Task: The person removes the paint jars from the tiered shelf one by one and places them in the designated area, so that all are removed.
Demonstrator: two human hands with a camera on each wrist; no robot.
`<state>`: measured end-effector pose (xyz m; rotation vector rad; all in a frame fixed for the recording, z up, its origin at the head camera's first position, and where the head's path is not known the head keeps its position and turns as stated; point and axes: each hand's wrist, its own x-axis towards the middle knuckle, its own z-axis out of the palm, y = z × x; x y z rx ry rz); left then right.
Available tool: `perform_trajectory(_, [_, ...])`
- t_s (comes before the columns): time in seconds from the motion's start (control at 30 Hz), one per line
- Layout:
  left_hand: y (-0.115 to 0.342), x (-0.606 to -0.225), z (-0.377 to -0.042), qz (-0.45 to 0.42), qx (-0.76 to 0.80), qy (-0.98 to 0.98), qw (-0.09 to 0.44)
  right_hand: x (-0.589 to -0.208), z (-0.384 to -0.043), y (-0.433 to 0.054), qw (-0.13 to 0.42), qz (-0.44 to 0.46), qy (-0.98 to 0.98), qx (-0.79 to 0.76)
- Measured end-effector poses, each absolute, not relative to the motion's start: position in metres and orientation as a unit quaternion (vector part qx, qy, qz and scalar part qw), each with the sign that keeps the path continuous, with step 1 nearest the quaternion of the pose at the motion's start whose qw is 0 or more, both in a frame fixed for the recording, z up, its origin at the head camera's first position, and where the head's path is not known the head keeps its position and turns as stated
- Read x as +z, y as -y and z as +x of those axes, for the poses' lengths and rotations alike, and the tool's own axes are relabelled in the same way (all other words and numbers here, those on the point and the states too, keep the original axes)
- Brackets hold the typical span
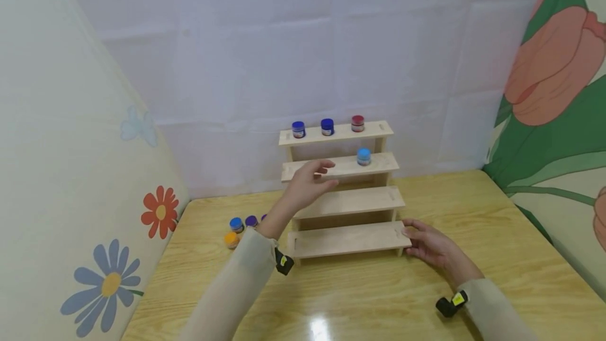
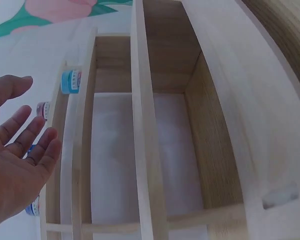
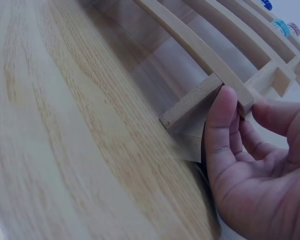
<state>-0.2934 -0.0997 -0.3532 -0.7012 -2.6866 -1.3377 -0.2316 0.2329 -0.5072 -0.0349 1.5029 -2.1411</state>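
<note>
A tiered wooden display stand rises in steps against the back cloth. Its top tier bears two dark blue paint jars and a red paint jar; a light blue paint jar sits toward the right of the tier below. My left hand hovers before the second tier, fingers spread loosely and nothing held, as the left wrist view also shows. At the stand's lower right corner, my right hand grips the end of the bottom shelf between thumb and fingers.
Left of the stand, on the wood-grain table, stand a blue jar, a purple jar and an orange jar. Another purple jar is partly hidden by my left forearm. Flower-patterned panels flank both sides.
</note>
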Motion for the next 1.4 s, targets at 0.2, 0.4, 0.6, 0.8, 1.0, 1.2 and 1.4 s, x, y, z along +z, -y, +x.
perform_trajectory(0.2, [0.082, -0.356, -0.311, -0.225, -0.437, 0.871, 0.023, -0.506, -0.232, -0.233, 0.261, -0.012, -0.559, -0.787])
perform_trajectory(0.4, [0.066, -0.355, -0.326, -0.209, -0.447, 0.87, 0.003, -0.507, -0.233, -0.233, 0.259, -0.01, -0.559, -0.787])
perform_trajectory(0.6, [0.046, -0.355, -0.34, -0.209, -0.444, 0.871, -0.008, -0.508, -0.234, -0.235, 0.257, -0.006, -0.559, -0.788])
perform_trajectory(0.8, [0.03, -0.356, -0.353, -0.211, -0.436, 0.875, -0.011, -0.508, -0.235, -0.235, 0.257, -0.012, -0.559, -0.788])
perform_trajectory(1.0, [0.021, -0.357, -0.361, -0.209, -0.431, 0.878, -0.017, -0.51, -0.237, -0.231, 0.256, -0.015, -0.56, -0.788])
perform_trajectory(1.2, [0.019, -0.359, -0.364, -0.184, -0.425, 0.886, -0.016, -0.511, -0.239, -0.226, 0.258, -0.015, -0.561, -0.787])
perform_trajectory(1.4, [0.023, -0.362, -0.364, -0.169, -0.42, 0.892, -0.006, -0.51, -0.242, -0.223, 0.26, -0.016, -0.561, -0.786])
